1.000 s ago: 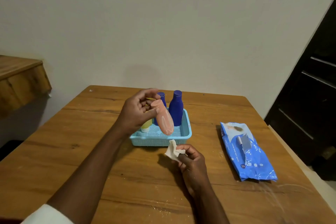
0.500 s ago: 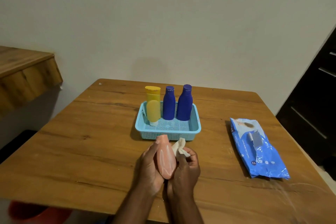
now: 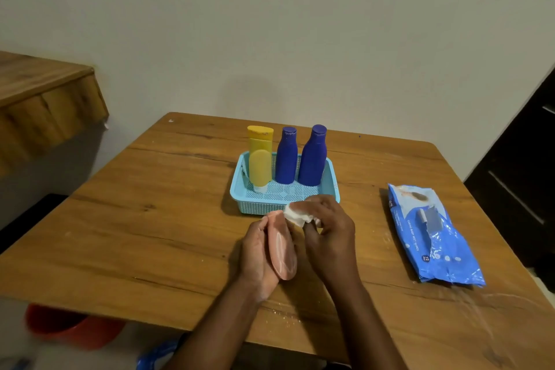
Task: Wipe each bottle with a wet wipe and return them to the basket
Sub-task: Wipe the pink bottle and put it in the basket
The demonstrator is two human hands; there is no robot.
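The left hand (image 3: 258, 252) cradles the pink bottle (image 3: 282, 245), fingers hidden behind it. The right hand (image 3: 329, 237) pinches a white wet wipe (image 3: 295, 215) against the bottle's top end, which it covers. Just beyond both hands stands the blue basket (image 3: 240, 189), its near wall partly blocked by them.

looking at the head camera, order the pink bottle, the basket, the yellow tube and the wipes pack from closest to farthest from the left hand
From the left hand:
1. Pink bottle: held in that hand.
2. Basket: just beyond the hands, toward the wall.
3. Yellow tube: standing cap-down at the basket's left end.
4. Wipes pack: lying far off to the right on the table.
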